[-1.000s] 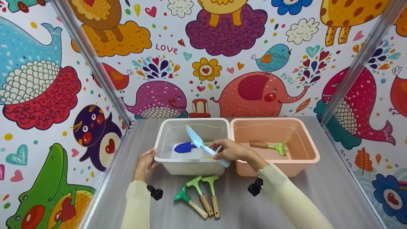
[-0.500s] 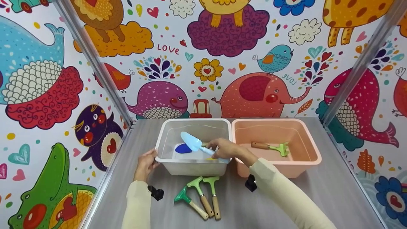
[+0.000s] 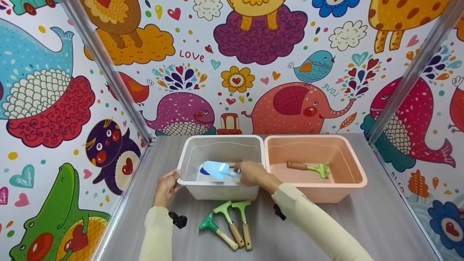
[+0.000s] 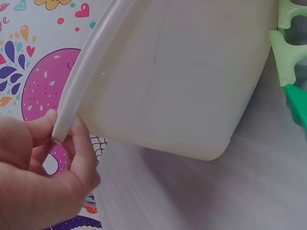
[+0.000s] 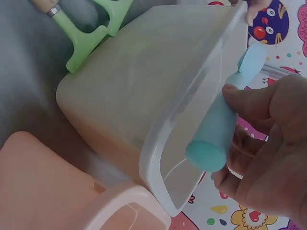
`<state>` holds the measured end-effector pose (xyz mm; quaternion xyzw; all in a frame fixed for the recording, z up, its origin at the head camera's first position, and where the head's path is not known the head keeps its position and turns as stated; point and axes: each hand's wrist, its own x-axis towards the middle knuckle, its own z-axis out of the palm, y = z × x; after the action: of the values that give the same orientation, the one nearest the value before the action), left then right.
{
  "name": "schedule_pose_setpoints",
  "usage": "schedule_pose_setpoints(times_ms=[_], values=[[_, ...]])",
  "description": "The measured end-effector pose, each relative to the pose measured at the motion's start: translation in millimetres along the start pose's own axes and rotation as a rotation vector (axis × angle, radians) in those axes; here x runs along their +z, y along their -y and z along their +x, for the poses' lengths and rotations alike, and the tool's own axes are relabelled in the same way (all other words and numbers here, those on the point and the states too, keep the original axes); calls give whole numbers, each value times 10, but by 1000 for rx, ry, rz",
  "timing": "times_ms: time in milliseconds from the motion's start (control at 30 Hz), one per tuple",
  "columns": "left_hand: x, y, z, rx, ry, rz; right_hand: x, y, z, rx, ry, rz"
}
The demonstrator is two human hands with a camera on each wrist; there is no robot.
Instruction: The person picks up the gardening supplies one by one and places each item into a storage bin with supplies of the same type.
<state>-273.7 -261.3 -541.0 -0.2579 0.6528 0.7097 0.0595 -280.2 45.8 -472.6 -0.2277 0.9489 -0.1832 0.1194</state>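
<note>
With its fingers round the handle, my right hand (image 3: 253,174) holds a light blue toy trowel (image 3: 216,170) inside the white bin (image 3: 221,192). In the right wrist view the thick handle (image 5: 213,129) lies between thumb and fingers. A dark blue trowel (image 3: 203,171) lies on the bin floor, mostly covered by the light blue one. My left hand (image 3: 167,185) grips the bin's left rim; the left wrist view shows thumb and fingers pinching that rim (image 4: 72,96).
A peach bin (image 3: 315,190) stands against the white bin's right side, with a green wooden-handled rake (image 3: 319,169) in it. In front lie a dark green tool (image 3: 217,230) and two light green ones (image 3: 230,223) with wooden handles. A patterned wall rises behind.
My right hand has moved slightly left and lowered the light blue trowel into the white bin, turning its blade flatter. The left hand keeps its hold on the rim.
</note>
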Motion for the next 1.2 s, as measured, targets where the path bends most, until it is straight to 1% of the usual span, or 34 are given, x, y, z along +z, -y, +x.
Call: schedule_pose_setpoints(times_ms=[200,333,433,533,767,933,1033,1200], values=[[7,-3,9,20,3,23,77,-23,37,-49,-158,-238],[10,-6,20,16,0,17,111,-62,65,-78,-217,-322],[8,-11,21,11,-4,24,133,-86,75,-91,-242,-372],[6,-16,18,11,-6,33,154,-102,79,-90,-252,-374],[8,-22,10,22,2,42,215,-110,101,-66,-243,-314],[8,-18,-4,28,-3,38,267,-127,116,-58,-243,-308],[7,-9,-6,21,-11,43,299,-147,117,-69,-266,-311],[17,4,-2,9,-18,39,368,-195,101,-112,-322,-300]])
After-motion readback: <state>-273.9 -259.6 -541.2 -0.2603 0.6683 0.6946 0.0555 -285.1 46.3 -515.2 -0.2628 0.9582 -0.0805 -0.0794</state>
